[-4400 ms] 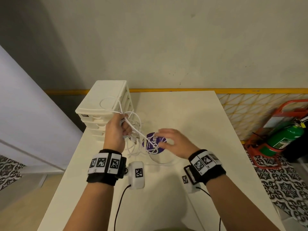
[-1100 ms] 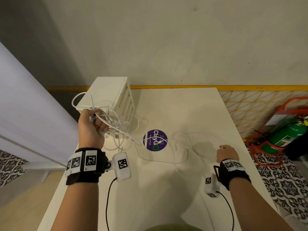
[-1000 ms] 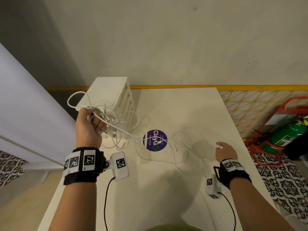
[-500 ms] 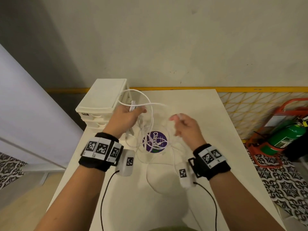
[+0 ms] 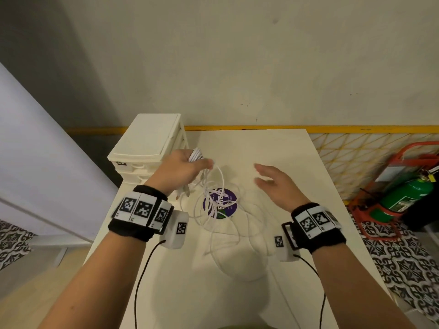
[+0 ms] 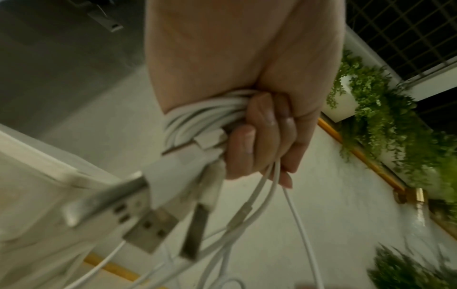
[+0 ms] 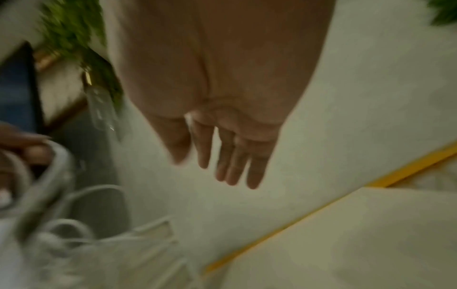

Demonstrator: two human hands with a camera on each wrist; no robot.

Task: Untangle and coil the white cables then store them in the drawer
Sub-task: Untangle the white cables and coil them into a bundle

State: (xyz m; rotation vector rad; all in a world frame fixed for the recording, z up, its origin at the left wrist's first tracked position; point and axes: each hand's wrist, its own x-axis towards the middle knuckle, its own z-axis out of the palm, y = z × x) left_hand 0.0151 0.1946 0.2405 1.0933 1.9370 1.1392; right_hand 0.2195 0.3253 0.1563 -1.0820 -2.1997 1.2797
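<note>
Near the middle of the frame, my right hand (image 5: 275,184) just let go and hangs open, so my left hand (image 5: 180,172) alone grips the white cables (image 5: 213,198), not yet coiled.

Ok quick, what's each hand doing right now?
Left hand: fingers curled round the cables.
Right hand: open, holding nothing.
</note>
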